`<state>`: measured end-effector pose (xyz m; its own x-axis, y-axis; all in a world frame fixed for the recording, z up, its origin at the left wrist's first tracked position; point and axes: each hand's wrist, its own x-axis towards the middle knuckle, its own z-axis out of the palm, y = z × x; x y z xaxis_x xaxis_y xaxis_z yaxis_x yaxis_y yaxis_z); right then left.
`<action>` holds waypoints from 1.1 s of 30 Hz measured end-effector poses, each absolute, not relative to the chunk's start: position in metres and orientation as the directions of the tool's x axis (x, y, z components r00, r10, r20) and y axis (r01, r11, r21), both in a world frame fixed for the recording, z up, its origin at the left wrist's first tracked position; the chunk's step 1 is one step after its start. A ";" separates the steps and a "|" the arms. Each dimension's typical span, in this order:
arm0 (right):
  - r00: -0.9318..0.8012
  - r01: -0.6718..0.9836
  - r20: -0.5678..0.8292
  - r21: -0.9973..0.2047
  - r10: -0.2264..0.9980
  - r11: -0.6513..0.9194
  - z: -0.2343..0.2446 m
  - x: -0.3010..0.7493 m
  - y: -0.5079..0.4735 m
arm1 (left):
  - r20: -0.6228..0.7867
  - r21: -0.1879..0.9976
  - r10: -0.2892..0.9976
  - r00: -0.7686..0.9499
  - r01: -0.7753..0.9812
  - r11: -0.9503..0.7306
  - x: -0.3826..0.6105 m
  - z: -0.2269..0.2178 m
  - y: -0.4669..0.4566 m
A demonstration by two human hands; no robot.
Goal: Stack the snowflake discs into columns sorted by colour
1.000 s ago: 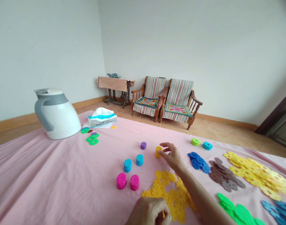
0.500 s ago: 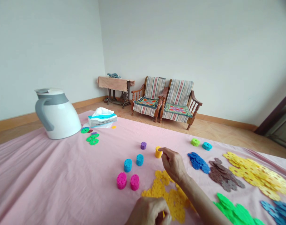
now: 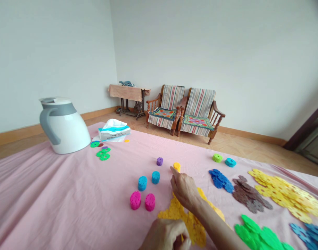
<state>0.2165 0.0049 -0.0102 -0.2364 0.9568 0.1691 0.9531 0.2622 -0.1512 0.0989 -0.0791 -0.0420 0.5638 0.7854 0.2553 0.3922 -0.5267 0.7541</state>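
Observation:
My right hand (image 3: 184,188) hovers low over the pink cloth, fingers curled together, just in front of a small yellow stack (image 3: 177,166) of plastic discs; nothing shows between the fingers. My left hand (image 3: 166,236) sits at the bottom edge, closed on a thin yellow disc that pokes out by the thumb. Under both arms lies a spread of loose yellow snowflake discs (image 3: 179,212). To the left stand two pink stacks (image 3: 142,201), two blue stacks (image 3: 148,180) and a purple stack (image 3: 159,161).
A white kettle (image 3: 64,125) and a tissue box (image 3: 114,132) stand at the far left, with loose green discs (image 3: 103,154) by them. Blue (image 3: 220,180), brown (image 3: 249,196), yellow (image 3: 286,196) and green (image 3: 258,234) disc piles lie to the right. Two wooden chairs (image 3: 185,113) stand beyond.
My right hand let go of the yellow stack and drew back toward me, its fingers curling in. The left hand stayed put.

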 end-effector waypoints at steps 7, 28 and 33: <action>-0.199 0.959 0.139 -0.178 0.970 0.222 -0.012 0.217 0.007 | 0.249 0.753 0.782 0.572 0.393 -0.527 0.097 -0.032 -0.080; -0.091 0.732 0.363 -0.607 0.927 0.309 -0.006 0.249 -0.002 | 0.314 0.723 0.769 0.557 0.384 -0.574 0.095 -0.022 -0.089; 0.067 0.697 0.312 -0.694 0.948 0.180 -0.009 0.287 -0.018 | 0.407 0.645 0.776 0.481 0.450 -0.617 0.095 -0.019 -0.091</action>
<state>0.2872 -0.0177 -0.0088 0.0667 0.9476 0.3125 0.6973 0.1797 -0.6939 0.0951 -0.0910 -0.0195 0.4811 0.7763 0.4074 0.4499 -0.6174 0.6453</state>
